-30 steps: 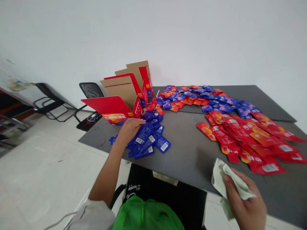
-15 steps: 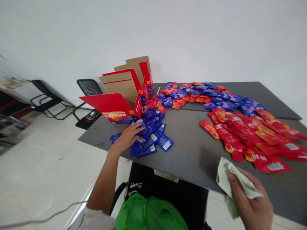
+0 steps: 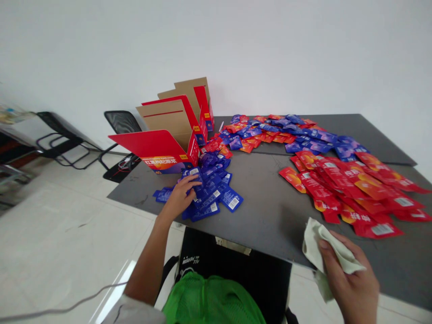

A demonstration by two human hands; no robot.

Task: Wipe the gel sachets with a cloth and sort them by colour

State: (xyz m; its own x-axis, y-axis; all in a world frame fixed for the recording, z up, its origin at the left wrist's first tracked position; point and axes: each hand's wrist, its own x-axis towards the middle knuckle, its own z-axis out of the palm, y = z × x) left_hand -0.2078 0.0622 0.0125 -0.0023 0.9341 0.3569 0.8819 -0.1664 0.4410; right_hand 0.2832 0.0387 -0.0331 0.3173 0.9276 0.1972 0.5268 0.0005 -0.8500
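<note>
My left hand (image 3: pixel 182 194) rests at the left side of a pile of blue sachets (image 3: pixel 209 186), its index finger stretched out over the top ones and the others a little bent. No sachet is seen clasped in it. Folded in my right hand (image 3: pixel 347 274) is a pale cloth (image 3: pixel 317 243), pinched between thumb and fingers above the table's front edge. Beyond that hand lies a spread heap of red sachets (image 3: pixel 351 186), apart from the cloth.
Open red cartons (image 3: pixel 158 150) stand in a row at the table's left, behind the blue pile. A band of mixed red and blue sachets (image 3: pixel 270 130) runs along the back of the grey table (image 3: pixel 259 193). Black chairs (image 3: pixel 123 123) are on the floor at left.
My left hand has shifted slightly on the blue sachets, its fingers drawn in a little. The view has moved slightly. My right hand keeps hold of the cloth.
</note>
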